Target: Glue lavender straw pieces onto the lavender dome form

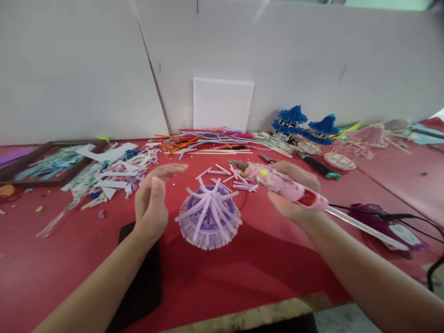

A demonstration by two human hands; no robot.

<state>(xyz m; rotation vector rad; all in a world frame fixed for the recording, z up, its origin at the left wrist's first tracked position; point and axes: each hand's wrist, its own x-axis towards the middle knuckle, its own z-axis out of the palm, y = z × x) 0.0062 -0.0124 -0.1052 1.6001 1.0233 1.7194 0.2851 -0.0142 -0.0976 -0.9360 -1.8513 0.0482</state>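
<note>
- Seemingly a gluing step: right hand (301, 175) grips pink glue gun (277, 182).
- Left hand (152, 203), loosely curled open, holds nothing.
- Purple model (210, 219) sits between them; next joint probably needs steady aim.

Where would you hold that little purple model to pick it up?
Probably by the lower edge of the purple model: it is broad and round, while the top strips are thin with gaps between. Come from the left, since the pink glue gun is on the right.

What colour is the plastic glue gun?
The plastic glue gun is mostly pink, best seen in head view.
</note>
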